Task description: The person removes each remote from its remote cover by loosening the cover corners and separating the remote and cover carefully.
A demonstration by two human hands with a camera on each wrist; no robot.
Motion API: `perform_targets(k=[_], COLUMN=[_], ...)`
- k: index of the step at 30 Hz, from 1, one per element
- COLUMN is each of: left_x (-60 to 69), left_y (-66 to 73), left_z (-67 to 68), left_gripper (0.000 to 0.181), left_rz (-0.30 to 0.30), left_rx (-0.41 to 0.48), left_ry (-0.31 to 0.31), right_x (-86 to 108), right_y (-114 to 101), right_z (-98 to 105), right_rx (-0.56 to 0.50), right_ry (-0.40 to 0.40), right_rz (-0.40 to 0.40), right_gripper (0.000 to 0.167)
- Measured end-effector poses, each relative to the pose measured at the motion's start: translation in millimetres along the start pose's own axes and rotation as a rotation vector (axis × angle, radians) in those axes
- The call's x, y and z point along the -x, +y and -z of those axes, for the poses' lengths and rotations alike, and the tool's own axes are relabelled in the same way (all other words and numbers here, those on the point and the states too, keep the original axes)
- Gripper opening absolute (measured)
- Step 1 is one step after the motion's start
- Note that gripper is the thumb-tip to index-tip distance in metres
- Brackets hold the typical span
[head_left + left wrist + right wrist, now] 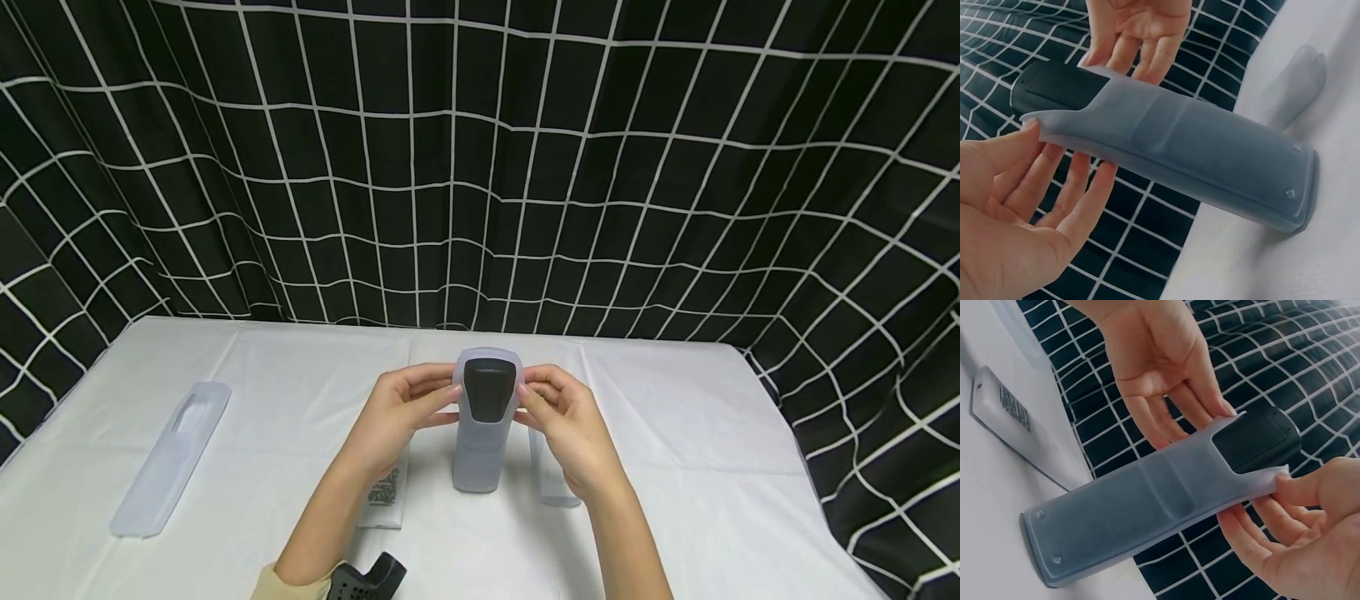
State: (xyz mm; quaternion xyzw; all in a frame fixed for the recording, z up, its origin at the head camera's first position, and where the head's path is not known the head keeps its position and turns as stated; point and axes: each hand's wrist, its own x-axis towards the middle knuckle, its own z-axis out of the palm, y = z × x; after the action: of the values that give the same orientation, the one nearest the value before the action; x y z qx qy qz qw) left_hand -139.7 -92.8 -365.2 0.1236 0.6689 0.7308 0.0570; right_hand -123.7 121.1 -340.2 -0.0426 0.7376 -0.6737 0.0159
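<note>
A translucent silicone cover (478,454) stands upright at the middle of the table, its lower end on the cloth. A dark remote control (489,390) is inside it and shows through the opening at the upper end. My left hand (390,421) pinches the cover's upper left edge between thumb and fingers. On the opposite side, my right hand (567,429) pinches the upper right edge in the same way. In the left wrist view, the sleeve-like cover (1210,156) reaches most of the way along the remote. The remote's front faces away and is hidden.
Another translucent cover (171,462) lies at the table's left. A white remote-like piece with a printed code (384,492) lies partly under my left forearm. Behind my right hand is another pale translucent case (558,485). A black grid-patterned curtain (480,167) hangs behind the white tablecloth (712,500).
</note>
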Motion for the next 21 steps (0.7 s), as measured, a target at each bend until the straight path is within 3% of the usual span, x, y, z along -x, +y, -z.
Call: perform_targets(k=[11, 21], left_x=[-0.9, -1.4], left_y=[-3.3, -6.4], left_z=[-4.8, -3.6], left_gripper=[0.025, 0.024], left_rz=[0.012, 0.012], left_rx=[0.012, -0.002], left_ry=[0.066, 0.077], right_x=[-1.4, -1.9], right_y=[4.2, 4.8], right_z=[-3.2, -4.9], right_rx=[0.0, -0.002], right_ry=[0.008, 0.022], right_rz=[-0.009, -0.011], right_gripper=[0.011, 0.008])
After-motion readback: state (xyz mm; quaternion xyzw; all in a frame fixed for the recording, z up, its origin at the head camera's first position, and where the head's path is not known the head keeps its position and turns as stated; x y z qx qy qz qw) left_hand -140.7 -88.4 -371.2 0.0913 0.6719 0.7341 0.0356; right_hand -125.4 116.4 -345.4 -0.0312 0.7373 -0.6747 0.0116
